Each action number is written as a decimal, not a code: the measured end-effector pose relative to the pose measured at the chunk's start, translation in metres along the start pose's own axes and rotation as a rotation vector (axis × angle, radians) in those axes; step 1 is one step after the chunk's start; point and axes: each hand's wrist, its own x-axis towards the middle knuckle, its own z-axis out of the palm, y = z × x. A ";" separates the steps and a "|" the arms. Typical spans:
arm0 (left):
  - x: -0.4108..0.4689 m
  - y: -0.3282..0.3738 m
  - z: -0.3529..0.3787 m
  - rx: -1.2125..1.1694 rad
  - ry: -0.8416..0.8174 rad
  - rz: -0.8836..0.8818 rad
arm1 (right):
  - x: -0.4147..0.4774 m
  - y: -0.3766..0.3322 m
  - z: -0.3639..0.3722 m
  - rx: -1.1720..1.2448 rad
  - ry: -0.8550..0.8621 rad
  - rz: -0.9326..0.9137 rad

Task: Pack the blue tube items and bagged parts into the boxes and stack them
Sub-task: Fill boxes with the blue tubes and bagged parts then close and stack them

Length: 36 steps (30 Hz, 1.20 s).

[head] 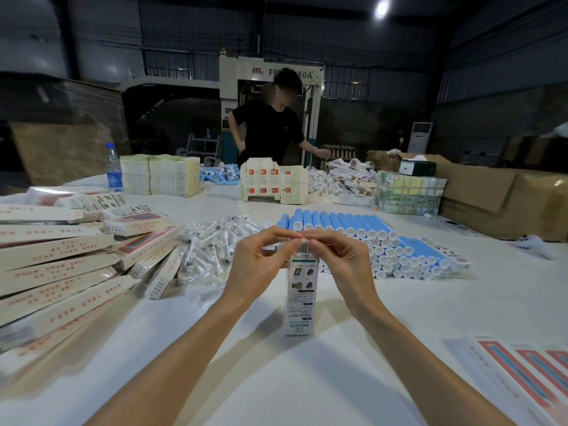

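A narrow white box (300,298) with green print stands upright on the table in front of me. My left hand (261,262) and my right hand (341,262) both pinch its top end, fingertips meeting at the flap. Behind them lies a stacked pile of blue tubes (362,241) with white caps. A heap of clear bagged parts (212,250) lies left of the box. Packed long boxes (61,265) are piled at the far left.
Another person in black (270,130) stands across the table (276,379). Flat box blanks (273,182), stacks of flat cartons (159,175), a water bottle (113,167) and more tubes (221,175) line the far side. Brown cartons (498,195) stand right; flat boxes (522,370) lie near right.
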 end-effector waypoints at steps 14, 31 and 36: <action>-0.005 -0.007 0.001 0.083 0.011 0.009 | -0.006 0.004 0.008 -0.092 0.071 0.019; -0.025 -0.036 0.009 -0.230 -0.003 -0.216 | -0.054 -0.013 -0.008 -0.047 -0.278 0.570; -0.039 -0.042 0.015 0.251 -0.167 -0.060 | -0.067 -0.057 -0.055 -0.457 -0.100 0.529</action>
